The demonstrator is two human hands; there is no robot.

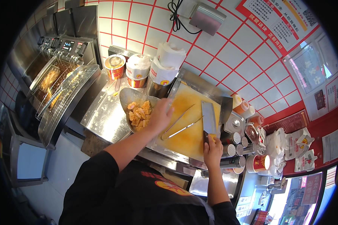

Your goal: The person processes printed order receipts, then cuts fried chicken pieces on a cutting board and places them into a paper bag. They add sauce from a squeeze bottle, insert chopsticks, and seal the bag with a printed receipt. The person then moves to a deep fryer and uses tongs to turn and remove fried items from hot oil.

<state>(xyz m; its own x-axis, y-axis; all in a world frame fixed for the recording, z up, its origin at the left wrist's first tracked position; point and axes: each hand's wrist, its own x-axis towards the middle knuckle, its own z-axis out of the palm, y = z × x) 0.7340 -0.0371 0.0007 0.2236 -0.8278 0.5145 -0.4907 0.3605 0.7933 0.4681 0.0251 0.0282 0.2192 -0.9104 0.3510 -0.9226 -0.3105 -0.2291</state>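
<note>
A cleaver [209, 115] lies flat on the yellowed cutting board [183, 143], its blade toward the wall. My right hand [213, 149] is at its dark handle, thumb and fingers around the near end. Left of the cleaver, a pair of metal tongs [180, 130] rests spread on the board. My left hand [161, 114], slightly blurred, is over the right side of a metal scoop-shaped bowl [126, 97] and the board's left edge. Whether it touches the rim is hidden. Pieces of fried chicken [139, 114] fill the bowl, partly covered by my forearm.
Fryers [64, 46] and a wire draining rack [70, 84] stand at left. Paper-lined tubs [138, 69] line the tiled wall. Shaker tins [229, 150], stacked paper cups [257, 163] and plastic bags [276, 143] crowd the right. A raised metal edge [226, 108] borders the board.
</note>
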